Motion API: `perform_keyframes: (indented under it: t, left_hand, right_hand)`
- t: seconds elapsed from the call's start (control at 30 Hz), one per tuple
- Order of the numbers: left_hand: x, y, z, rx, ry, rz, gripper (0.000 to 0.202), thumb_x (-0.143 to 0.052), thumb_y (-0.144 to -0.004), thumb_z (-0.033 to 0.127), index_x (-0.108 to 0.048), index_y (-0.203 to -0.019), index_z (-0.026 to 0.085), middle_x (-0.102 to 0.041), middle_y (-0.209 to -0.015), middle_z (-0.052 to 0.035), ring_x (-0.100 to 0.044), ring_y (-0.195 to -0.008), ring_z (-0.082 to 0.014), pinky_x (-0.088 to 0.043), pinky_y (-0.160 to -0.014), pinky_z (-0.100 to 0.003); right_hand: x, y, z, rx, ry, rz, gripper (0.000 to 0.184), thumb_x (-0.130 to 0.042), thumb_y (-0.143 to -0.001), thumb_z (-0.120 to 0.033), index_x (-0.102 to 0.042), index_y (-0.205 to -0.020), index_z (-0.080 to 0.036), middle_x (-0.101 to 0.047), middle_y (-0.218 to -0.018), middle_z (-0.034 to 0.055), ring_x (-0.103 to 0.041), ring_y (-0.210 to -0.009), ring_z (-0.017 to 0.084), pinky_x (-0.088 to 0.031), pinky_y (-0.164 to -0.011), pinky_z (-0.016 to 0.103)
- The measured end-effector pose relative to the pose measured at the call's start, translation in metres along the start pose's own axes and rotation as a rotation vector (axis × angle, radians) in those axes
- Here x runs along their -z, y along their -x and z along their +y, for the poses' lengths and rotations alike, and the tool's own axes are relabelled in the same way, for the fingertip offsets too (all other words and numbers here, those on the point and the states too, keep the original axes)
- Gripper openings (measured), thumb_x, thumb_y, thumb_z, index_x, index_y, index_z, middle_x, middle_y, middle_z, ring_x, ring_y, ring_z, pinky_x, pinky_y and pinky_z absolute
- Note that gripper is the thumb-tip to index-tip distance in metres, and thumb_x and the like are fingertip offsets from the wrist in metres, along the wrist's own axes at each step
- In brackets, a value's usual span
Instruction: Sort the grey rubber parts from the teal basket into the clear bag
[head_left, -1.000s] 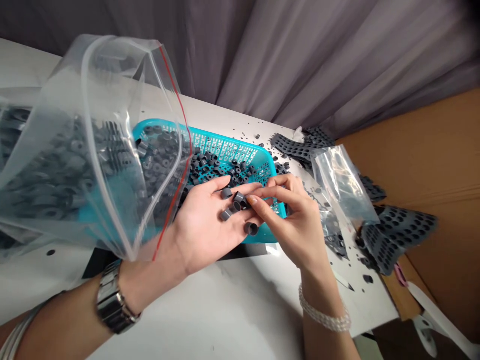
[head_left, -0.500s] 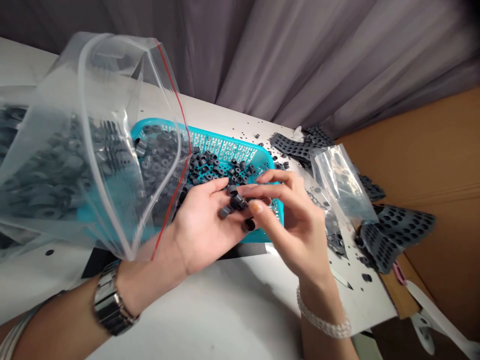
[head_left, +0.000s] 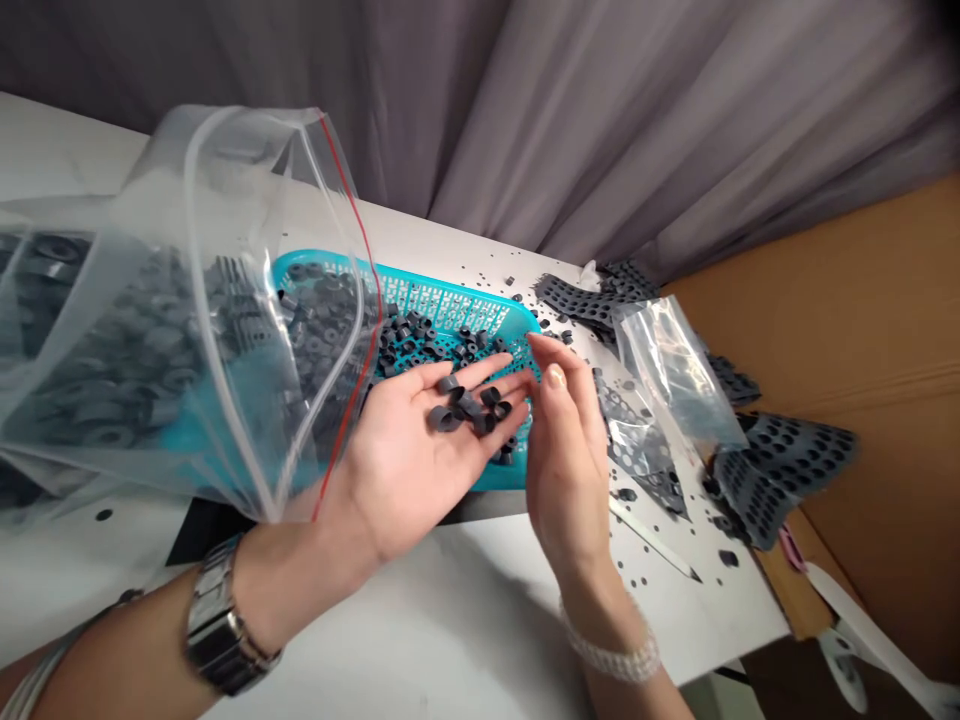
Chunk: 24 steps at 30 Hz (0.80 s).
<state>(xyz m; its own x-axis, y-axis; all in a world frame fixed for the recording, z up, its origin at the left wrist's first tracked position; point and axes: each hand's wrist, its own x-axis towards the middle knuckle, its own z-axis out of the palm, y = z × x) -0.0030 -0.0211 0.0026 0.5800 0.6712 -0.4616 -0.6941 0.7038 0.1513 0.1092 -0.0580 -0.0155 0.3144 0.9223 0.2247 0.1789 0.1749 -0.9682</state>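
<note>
Loose dark rings (head_left: 470,406) are resting on the left hand (head_left: 405,460), whose fingers (head_left: 489,368) are standing apart; tilting could be spilling them into the basket (head_left: 457,290). Whether the right hand (head_left: 570,460) is gripping cannot be told.

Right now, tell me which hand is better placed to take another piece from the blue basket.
Right hand, I'd judge: no piece shows in it, and it is near the blue basket. The left hand is palm up, bearing several dark pieces that reaching might spill.
</note>
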Motion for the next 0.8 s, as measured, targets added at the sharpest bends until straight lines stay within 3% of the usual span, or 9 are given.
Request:
perform_keyframes:
  t: [0.13,0.2,0.27,0.4,0.5,0.67,0.8]
  left_hand:
    - [-0.004,0.005,-0.001,-0.321,-0.178,0.028,0.041,-0.039,-0.090,0.028,-0.059,-0.121,0.010,-0.064,-0.126,-0.0121,-0.055,-0.123,-0.0193,-0.042,-0.105,-0.029]
    - [-0.004,0.008,-0.003,-0.495,-0.356,-0.007,0.039,-0.041,-0.090,0.030,-0.063,-0.119,0.015,-0.059,-0.135,-0.0052,-0.044,-0.133,-0.0159,-0.034,-0.111,-0.026]
    - [-0.003,0.011,-0.006,-0.571,-0.499,-0.044,0.039,-0.040,-0.091,0.034,-0.064,-0.119,0.020,-0.055,-0.140,0.0017,-0.036,-0.138,-0.0131,-0.028,-0.114,-0.025]
    - [0.001,0.011,-0.008,-0.568,-0.552,-0.076,0.047,-0.035,-0.093,0.044,-0.057,-0.128,0.022,-0.048,-0.146,0.0035,-0.030,-0.141,-0.0112,-0.022,-0.117,-0.026]
    - [0.001,0.008,-0.007,-0.682,-0.557,-0.102,0.050,-0.033,-0.094,0.044,-0.052,-0.132,0.019,-0.048,-0.147,-0.0005,-0.031,-0.141,-0.0122,-0.020,-0.118,-0.027]
    - [-0.001,0.007,-0.005,-0.822,-0.523,-0.184,0.047,-0.032,-0.092,0.035,-0.056,-0.127,0.013,-0.059,-0.134,-0.0084,-0.043,-0.134,-0.0160,-0.027,-0.115,-0.029]
    - [0.000,0.007,-0.011,-0.908,-0.500,-0.177,0.034,-0.041,-0.089,0.028,-0.063,-0.113,0.017,-0.062,-0.126,-0.0061,-0.049,-0.127,-0.0175,-0.033,-0.112,-0.030]
  right_hand:
    - [-0.026,0.006,-0.006,-0.424,-0.615,0.010,0.038,-0.042,-0.092,-0.039,-0.044,-0.126,-0.022,-0.052,-0.138,0.0106,-0.045,-0.133,0.023,-0.036,-0.112,0.046]
    - [-0.037,0.006,-0.010,-0.581,-0.759,-0.007,0.040,-0.039,-0.092,-0.041,-0.045,-0.125,-0.020,-0.054,-0.136,0.0126,-0.048,-0.131,0.025,-0.042,-0.107,0.046]
    - [-0.043,0.005,-0.012,-0.666,-0.818,0.008,0.042,-0.037,-0.092,-0.043,-0.048,-0.125,-0.020,-0.055,-0.135,0.0112,-0.051,-0.127,0.026,-0.047,-0.101,0.047]
    - [-0.051,0.002,-0.009,-0.725,-0.819,0.061,0.038,-0.037,-0.092,-0.040,-0.061,-0.115,-0.023,-0.064,-0.121,0.0050,-0.062,-0.106,0.022,-0.051,-0.091,0.043]
    - [-0.058,0.001,-0.007,-0.785,-0.934,0.168,0.025,-0.044,-0.090,-0.033,-0.066,-0.096,-0.023,-0.069,-0.098,0.0020,-0.064,-0.089,0.016,-0.052,-0.087,0.034]
    - [-0.062,-0.010,-0.007,-0.771,-1.115,0.237,0.025,-0.042,-0.091,-0.019,-0.063,-0.077,-0.021,-0.067,-0.080,0.0006,-0.064,-0.079,0.012,-0.054,-0.080,0.026]
    - [-0.045,-0.032,-0.008,-0.777,-1.137,0.282,0.028,-0.039,-0.091,-0.013,-0.056,-0.071,-0.018,-0.060,-0.067,0.0016,-0.062,-0.068,0.010,-0.054,-0.069,0.021]
